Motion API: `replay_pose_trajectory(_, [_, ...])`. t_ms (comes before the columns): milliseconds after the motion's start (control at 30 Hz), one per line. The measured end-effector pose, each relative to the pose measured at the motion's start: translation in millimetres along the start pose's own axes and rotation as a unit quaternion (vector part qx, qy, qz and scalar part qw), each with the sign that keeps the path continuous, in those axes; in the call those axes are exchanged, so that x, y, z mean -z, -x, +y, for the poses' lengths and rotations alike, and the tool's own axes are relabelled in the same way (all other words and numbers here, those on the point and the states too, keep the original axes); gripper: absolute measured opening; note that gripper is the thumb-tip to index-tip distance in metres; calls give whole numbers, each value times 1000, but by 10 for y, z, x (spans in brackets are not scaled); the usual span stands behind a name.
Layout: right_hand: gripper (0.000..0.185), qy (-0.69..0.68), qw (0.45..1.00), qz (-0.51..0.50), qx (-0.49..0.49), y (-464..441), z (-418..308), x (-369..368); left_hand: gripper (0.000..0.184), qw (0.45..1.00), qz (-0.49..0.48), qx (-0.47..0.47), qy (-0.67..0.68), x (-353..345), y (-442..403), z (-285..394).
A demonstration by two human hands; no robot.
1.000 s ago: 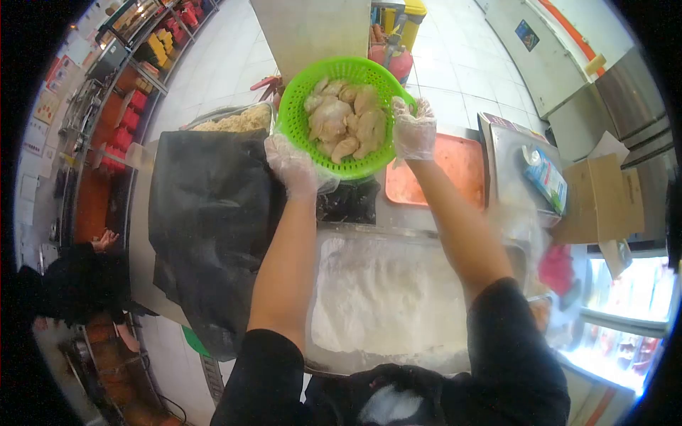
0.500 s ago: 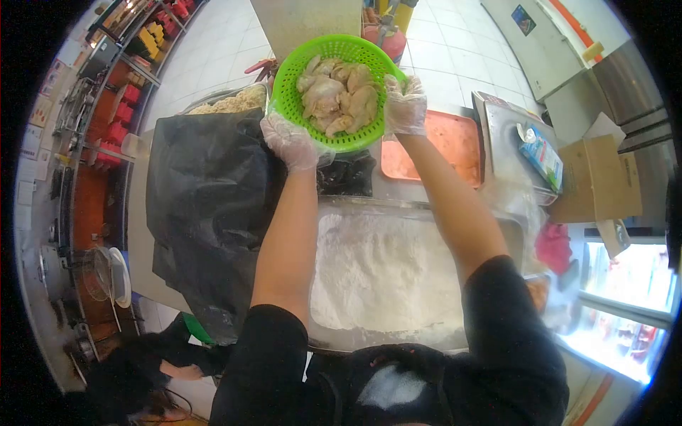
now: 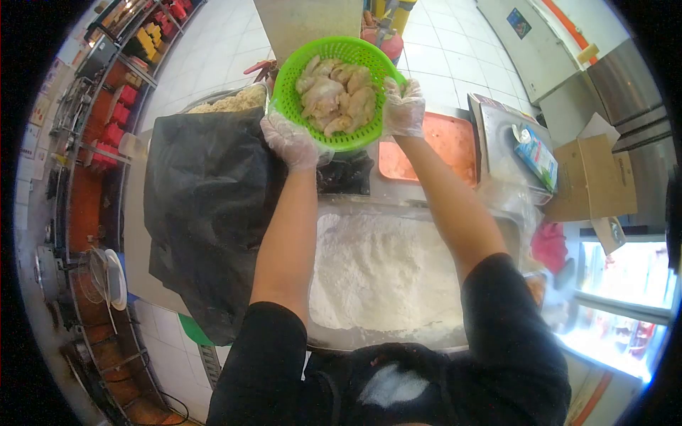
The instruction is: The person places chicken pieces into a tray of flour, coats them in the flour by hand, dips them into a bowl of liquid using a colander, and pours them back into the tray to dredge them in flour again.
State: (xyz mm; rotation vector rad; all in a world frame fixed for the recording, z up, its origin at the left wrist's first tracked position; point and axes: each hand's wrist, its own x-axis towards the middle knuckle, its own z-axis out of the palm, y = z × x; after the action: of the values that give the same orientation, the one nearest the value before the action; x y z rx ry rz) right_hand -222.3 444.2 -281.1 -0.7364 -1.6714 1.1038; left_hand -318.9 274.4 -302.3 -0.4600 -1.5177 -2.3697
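A green perforated basket (image 3: pixel 288 74) is held up at the top middle, tilted so its inside shows. Several pieces of raw chicken (image 3: pixel 337 96) lie in it. My left hand (image 3: pixel 290 142), in a clear plastic glove, grips the lower left rim. On the right rim my right hand (image 3: pixel 403 108), gloved too, is closed round the edge. Below my hands, between my forearms, a large metal tray (image 3: pixel 376 206) holds a spread of white flour (image 3: pixel 383 270). An orange tray (image 3: pixel 451 148) sits just right of my right hand.
Black plastic sheeting (image 3: pixel 206 206) drapes over the left side, with a container of pale crumbs (image 3: pixel 234 101) behind it. At the right are a blue and white packet (image 3: pixel 534 157) and a cardboard box (image 3: pixel 593 177). Racks with red bins (image 3: pixel 117 124) line the far left.
The basket has risen and shifted slightly left from a second ago, with both hands still on it. The other person in black at the lower left has gone out of view.
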Motion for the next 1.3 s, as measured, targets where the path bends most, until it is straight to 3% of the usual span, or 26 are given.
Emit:
replay_pose_trajectory(200, [26,48,999,0,1,-1,-38,17,19,994,14,6,108,-67,6,60])
replay_pose_trajectory(467, [26,39,999,0,0,32,-151,39,14,1000,-15,-16,-18,38,-22,-23])
replay_pose_trajectory(700, [26,33,999,10,13,27,-72,23,14,998,-5,2,60,-18,2,39])
replay_pose_trajectory(1000, [28,62,998,7,9,30,-59,31,16,999,11,-14,38,-13,-17,-26])
replay_pose_trajectory(1200, [28,26,1000,4,-5,76,-102,33,13,999,8,-13,36,-35,7,68])
replay_pose_trajectory(1300, [24,-20,999,23,32,81,-129,19,12,999,10,-31,-33,-22,-16,42])
